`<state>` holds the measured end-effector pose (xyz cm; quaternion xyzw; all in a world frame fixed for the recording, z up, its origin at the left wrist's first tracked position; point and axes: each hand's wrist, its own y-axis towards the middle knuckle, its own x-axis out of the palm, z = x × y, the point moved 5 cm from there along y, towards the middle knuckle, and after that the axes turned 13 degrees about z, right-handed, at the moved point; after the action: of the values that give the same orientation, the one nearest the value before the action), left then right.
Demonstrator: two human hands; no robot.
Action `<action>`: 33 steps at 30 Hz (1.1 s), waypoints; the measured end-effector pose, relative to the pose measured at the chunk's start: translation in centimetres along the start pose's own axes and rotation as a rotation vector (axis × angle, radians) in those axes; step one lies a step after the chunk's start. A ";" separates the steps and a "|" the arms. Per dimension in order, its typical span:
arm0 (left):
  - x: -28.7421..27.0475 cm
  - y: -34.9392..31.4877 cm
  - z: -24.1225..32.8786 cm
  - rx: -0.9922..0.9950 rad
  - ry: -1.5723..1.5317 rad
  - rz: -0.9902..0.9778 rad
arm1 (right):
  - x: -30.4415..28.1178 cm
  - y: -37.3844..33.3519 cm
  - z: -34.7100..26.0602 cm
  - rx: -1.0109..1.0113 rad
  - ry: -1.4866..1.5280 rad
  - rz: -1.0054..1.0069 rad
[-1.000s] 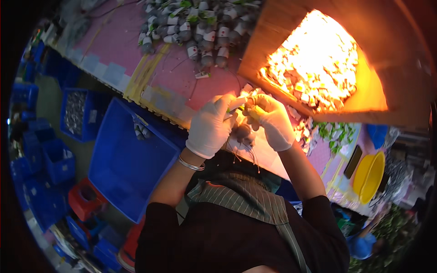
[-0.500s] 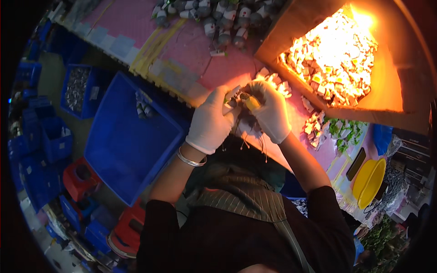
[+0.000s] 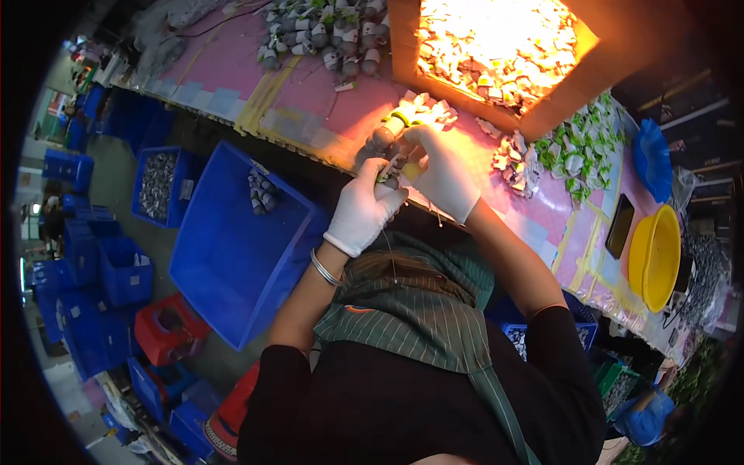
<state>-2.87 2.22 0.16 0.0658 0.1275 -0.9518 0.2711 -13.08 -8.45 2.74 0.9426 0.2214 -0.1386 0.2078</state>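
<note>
White gloves cover both my hands at the table's near edge. My left hand (image 3: 360, 211) is closed on a small grey rounded piece (image 3: 391, 182) with a white and green strip on it. Against that piece, the fingers of my right hand (image 3: 446, 177) are bent together. A yellowish bit (image 3: 412, 171) shows at them, but what they grip is mostly hidden. Thin strings with small pale ends dangle below the hands. Just beyond my fingers lie a few grey rounded pieces (image 3: 384, 136) and a pile of white tags (image 3: 428, 111).
A brightly lit cardboard box (image 3: 473, 99) full of small tags stands beyond my right hand. Grey pieces (image 3: 333, 35) are heaped at the back. Green-and-white tags (image 3: 577, 151), a phone (image 3: 620, 226) and a yellow basin (image 3: 656, 260) lie rightward. A large blue bin (image 3: 232, 256) stands at left.
The view has shifted, so the box and table appear further left and up. My hands stay together, and grey pieces now show beyond the fingers.
</note>
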 end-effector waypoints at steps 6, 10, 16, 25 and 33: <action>2.0 -1.1 1.1 0.440 0.270 0.030 | -1.8 -2.5 1.3 0.029 -0.050 -0.076; 3.8 -0.5 -0.9 0.293 0.198 -0.130 | -3.1 -3.6 4.4 0.122 -0.030 -0.152; 4.7 0.5 -0.7 -0.178 -0.244 -0.162 | -9.1 3.7 7.9 0.061 -0.946 0.099; 3.8 1.0 -1.8 -0.283 -0.331 -0.209 | -7.8 4.6 12.3 -0.251 -1.184 0.062; 2.6 1.1 -2.0 -0.256 -0.336 -0.153 | -4.7 1.8 9.5 -0.330 -0.691 -0.027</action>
<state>-4.40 0.58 -2.44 -0.1386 0.2049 -0.9432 0.2217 -17.93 -15.91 -3.29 0.7911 0.1698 -0.4135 0.4175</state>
